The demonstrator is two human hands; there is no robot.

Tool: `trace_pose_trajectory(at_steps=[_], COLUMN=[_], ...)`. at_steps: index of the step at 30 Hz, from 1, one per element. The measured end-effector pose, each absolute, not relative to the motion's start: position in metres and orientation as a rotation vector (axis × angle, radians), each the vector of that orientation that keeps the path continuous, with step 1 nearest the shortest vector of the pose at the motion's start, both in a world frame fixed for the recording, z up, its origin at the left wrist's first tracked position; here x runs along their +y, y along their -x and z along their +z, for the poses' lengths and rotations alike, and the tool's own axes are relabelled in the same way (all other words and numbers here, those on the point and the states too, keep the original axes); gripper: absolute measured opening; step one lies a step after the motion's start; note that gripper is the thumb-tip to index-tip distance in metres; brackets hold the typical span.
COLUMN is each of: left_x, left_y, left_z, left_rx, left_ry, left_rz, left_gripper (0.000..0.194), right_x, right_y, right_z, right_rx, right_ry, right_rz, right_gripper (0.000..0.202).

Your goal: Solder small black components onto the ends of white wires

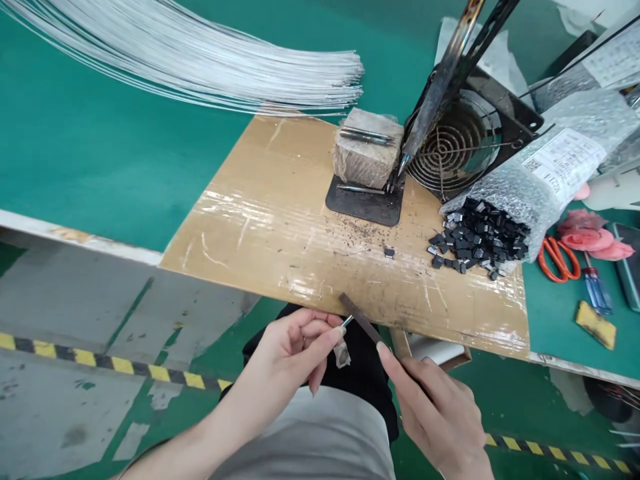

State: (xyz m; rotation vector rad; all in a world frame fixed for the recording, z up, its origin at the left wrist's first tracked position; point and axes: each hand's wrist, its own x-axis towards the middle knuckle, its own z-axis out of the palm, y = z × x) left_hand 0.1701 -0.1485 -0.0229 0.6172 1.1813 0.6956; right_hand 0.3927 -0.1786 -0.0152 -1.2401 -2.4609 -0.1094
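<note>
- Here we go from my remote seat: left grip pinching a slim rod by the tabletop's near edge, rod end right at the file; contact I can't confirm.
- Right grip wrapped round the file's near end, one finger laid along it!
- Rod looks light, stiff, smooth, perhaps slippery; I'd pinch it well back.
- File looks rigid, rough; I'd hold it behind the blade.
- Watch that cardboard edge, right under the file's far end; chips well apart, roomier over the lap.
</note>
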Motion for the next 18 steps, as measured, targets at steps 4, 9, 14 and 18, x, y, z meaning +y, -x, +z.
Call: trace_pose_trajectory(at_steps=[4,9,14,18], left_x=[-0.153,-0.165,-0.168,-0.164], left_y=[-0.173,-0.179,-0.185,-0.189], left_z=[-0.027,-0.035,-0.036,-0.034], left_rx=[1.12,1.153,1.254,1.282], left_ry=[-0.662,-0.79,-1.016,-1.17], left_rz=[0.682,0.676,0.735,0.802], left_gripper=[0.041,0.047,0.041,0.037], right_x=[-0.183,-0.182,-0.165,-0.178], right_y=[-0.396,-0.39,-0.371,-0.372], right_z=[-0.012,-0.015,-0.021,-0.017], right_rx=[-2.5,-2.498,-2.428,-2.399], right_ry=[1.265,1.288,1.295,1.314], right_rz=[-0.108,-0.072,-0.047,-0.04], right_gripper=[0.041,0.035,0.034,0.034])
